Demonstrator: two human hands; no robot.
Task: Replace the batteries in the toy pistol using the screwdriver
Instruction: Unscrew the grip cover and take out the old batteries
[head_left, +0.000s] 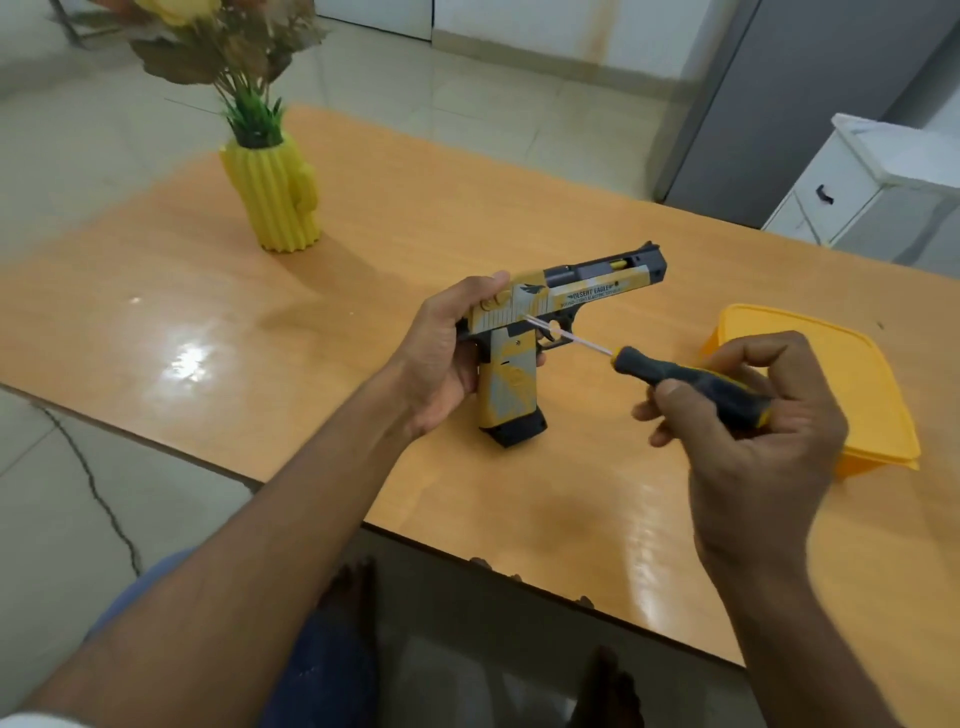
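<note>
Tiled floor and white cabinets surround an orange table (208, 291) carrying a yellow vase (275, 197) at the far left and a yellow lid (852, 395) at the right.

Head view: the pistol (550, 322) stands over the table's middle, butt down near or on the surface, barrel pointing right and away. The left hand (441, 358) is closed around the rear of the frame and grip, steadying it. The right hand (753, 431) is closed on the handle of the screwdriver (680, 376), just right of and nearer than the pistol. The tool's long axis runs from that hand up and left; its shaft crosses the trigger guard and the tip meets the frame just above the grip, presumably at a cover screw. Whether the tip is seated cannot be told. No batteries are visible, and the compartment appears shut. Judgement: unscrewing is in hand; the shaft needs to stay square to the frame's side to avoid slipping.
</note>
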